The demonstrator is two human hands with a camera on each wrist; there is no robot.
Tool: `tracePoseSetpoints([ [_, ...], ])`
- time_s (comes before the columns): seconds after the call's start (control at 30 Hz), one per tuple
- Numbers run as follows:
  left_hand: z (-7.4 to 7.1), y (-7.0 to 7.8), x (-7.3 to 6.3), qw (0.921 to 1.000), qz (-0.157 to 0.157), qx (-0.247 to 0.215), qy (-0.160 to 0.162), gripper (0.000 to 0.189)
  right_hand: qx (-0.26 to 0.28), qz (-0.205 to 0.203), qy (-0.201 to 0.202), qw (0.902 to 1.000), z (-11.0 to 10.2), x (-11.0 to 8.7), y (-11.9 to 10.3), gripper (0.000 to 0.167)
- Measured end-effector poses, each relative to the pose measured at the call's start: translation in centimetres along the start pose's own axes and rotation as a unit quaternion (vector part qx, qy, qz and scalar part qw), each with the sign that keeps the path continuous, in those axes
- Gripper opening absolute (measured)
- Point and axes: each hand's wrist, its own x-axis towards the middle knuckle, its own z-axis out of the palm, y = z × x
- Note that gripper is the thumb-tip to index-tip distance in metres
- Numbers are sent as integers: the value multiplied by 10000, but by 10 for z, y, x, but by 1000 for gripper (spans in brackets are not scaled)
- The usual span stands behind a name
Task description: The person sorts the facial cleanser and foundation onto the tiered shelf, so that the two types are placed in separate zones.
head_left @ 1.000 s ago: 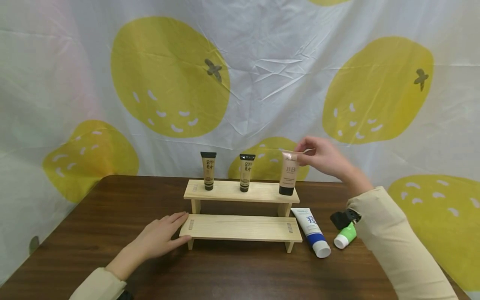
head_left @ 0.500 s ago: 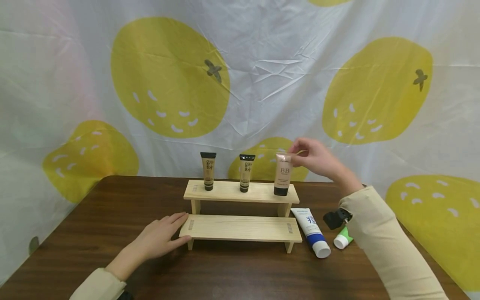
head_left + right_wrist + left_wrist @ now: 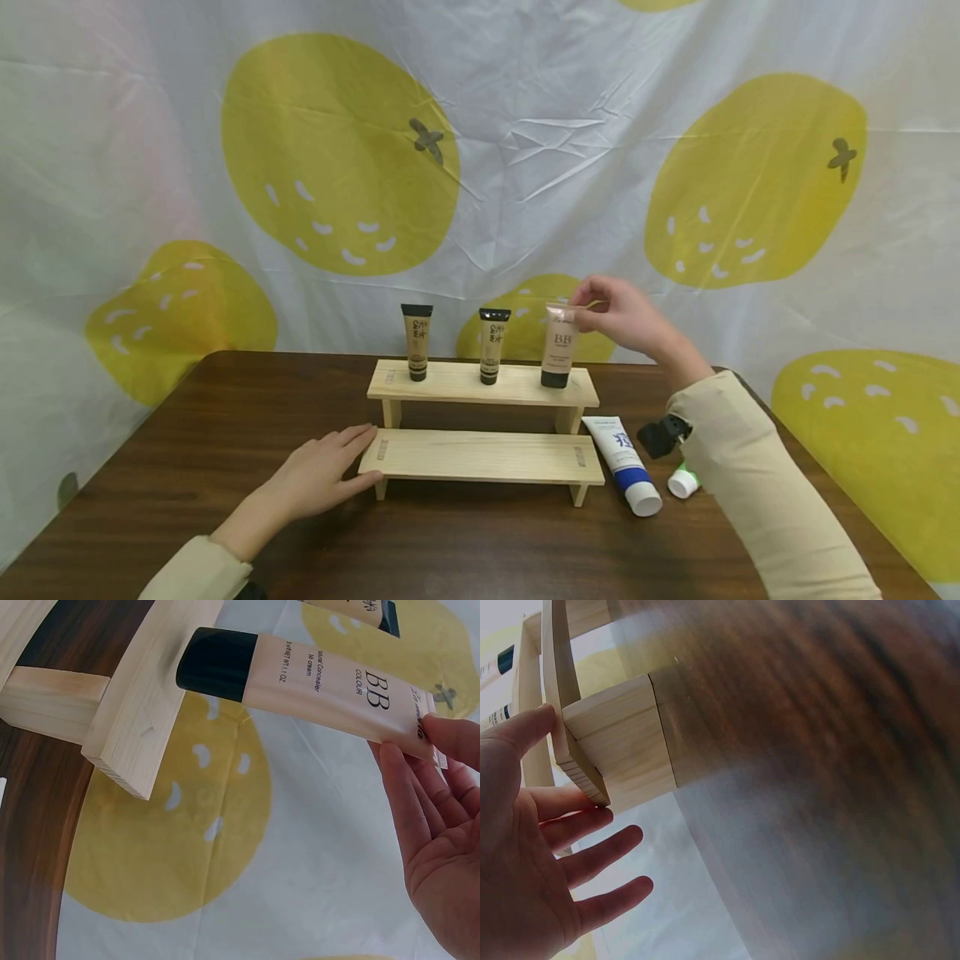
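My right hand [image 3: 618,315] pinches a beige BB cream tube [image 3: 558,348] by its crimped top end, thumb on one side and fingers on the other. The tube is upright, its black cap down at the right part of the upper shelf [image 3: 450,383] of a pale wooden two-step rack. To its left, two smaller tan tubes, a middle tube [image 3: 491,346] and a left tube [image 3: 417,342], stand on their dark caps. My left hand [image 3: 315,475] rests against the left end of the lower shelf [image 3: 480,456]; its thumb and index finger touch the corners, the other fingers extended.
A white and blue tube [image 3: 624,467] lies on the dark wooden table [image 3: 450,550] right of the rack. Beside it is a green tube with a white cap [image 3: 682,482], partly hidden by my right sleeve. A lemon-print curtain [image 3: 540,167] hangs behind the table.
My right hand has moved left along the upper shelf with the BB cream tube, closer to the middle tube. The sleeve now covers more of the green tube. My left hand has stayed put.
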Motion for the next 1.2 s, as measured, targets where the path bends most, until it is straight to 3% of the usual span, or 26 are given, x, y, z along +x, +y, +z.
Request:
tracePoseSetpoints([
  [0.37,1,-1,-1,10000,-41,-12,-20,72,-62,340,-213,9992,2,7,-5,12],
  [1.2,-1,0,-2,9999,-74,-40,-92,71,132,637,-703,9954,2,20,-11,15],
])
